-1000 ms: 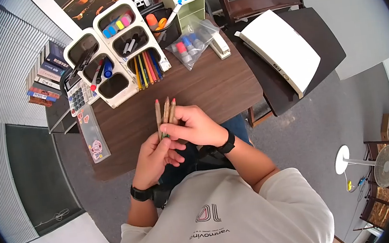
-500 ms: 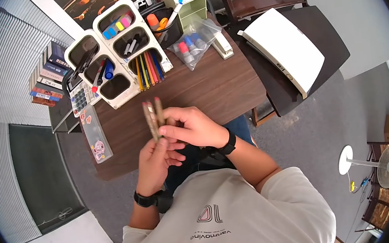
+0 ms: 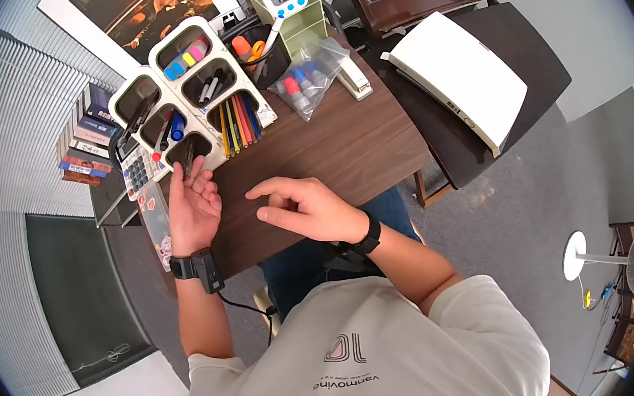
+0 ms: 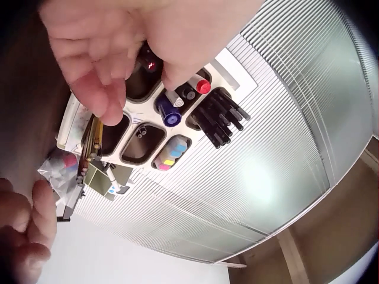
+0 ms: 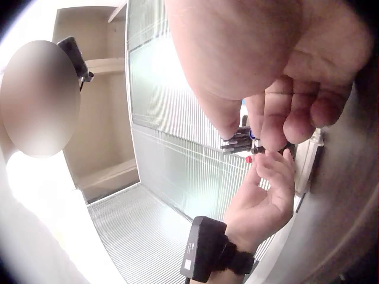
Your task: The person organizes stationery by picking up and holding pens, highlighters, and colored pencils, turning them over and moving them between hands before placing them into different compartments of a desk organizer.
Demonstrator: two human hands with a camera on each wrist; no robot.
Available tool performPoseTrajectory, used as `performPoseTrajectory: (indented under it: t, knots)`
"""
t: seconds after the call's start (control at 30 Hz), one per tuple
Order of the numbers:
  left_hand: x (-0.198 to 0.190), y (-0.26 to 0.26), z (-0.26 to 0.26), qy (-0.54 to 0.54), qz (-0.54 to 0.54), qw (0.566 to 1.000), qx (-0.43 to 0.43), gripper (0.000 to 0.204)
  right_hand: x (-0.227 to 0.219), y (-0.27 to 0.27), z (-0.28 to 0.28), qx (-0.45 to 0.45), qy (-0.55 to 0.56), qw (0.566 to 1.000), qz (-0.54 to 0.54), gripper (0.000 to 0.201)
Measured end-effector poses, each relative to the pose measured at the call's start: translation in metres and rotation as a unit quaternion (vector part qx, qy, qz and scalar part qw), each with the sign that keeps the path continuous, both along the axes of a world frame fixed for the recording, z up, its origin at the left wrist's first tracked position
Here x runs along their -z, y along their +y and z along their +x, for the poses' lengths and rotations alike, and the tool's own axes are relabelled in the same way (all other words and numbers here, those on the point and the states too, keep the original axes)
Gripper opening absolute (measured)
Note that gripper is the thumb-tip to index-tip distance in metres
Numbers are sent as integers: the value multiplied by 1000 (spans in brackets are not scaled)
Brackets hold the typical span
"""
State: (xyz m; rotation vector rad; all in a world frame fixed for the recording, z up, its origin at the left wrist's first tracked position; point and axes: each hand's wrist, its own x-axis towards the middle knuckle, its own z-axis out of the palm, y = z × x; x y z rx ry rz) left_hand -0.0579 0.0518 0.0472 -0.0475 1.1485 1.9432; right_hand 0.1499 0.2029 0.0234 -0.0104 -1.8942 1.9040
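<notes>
The left hand (image 3: 191, 204) is at the front edge of the white desk organizer (image 3: 188, 95), and its fingers pinch a small bundle of brown pencils (image 3: 187, 159) whose tips point into the near empty compartment (image 3: 188, 148); how many pencils there are I cannot tell, because the fingers cover most of them. The right hand (image 3: 304, 209) rests apart on the brown table (image 3: 343, 148), fingers loosely bent, with nothing in it. In the left wrist view the fingers (image 4: 98, 97) hover just over the compartments, near the blue marker (image 4: 169, 115) and the black pens (image 4: 219, 118). To do this step well, I think the bundle should stay together and go down tip first into the middle of the opening, not against the rim, because a pencil which catches on the wall can slip out sideways. The colored pencils (image 3: 239, 121) stand in the next compartment to the right, so the hand should keep to its own slot and not knock them. It is better to loosen the pinch only when the lower ends touch the bottom. The calculator (image 3: 134, 172) and the sticker case (image 3: 156, 216) lie just beside the left wrist, and the wrist should not push them.
</notes>
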Motion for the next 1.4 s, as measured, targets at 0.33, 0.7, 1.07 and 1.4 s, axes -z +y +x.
performPoseTrajectory:
  t: [0.33, 0.7, 1.07, 1.4]
  knots:
    - [-31, -24, 36, 284, -81, 955, -41, 31, -1, 0, 1, -10, -3, 1000, 7, 28]
    - [-96, 47, -39, 803, -282, 511, -124, 44, 0, 0, 2, 2, 6, 1000, 11, 26]
    - [-104, 51, -40, 849, -275, 426, -147, 17, -3, 1, 2, -2, -9, 1000, 25, 25]
    - [-62, -45, 26, 369, 131, 859, -331, 29, -3, 0, 3, -15, 0, 999, 31, 29]
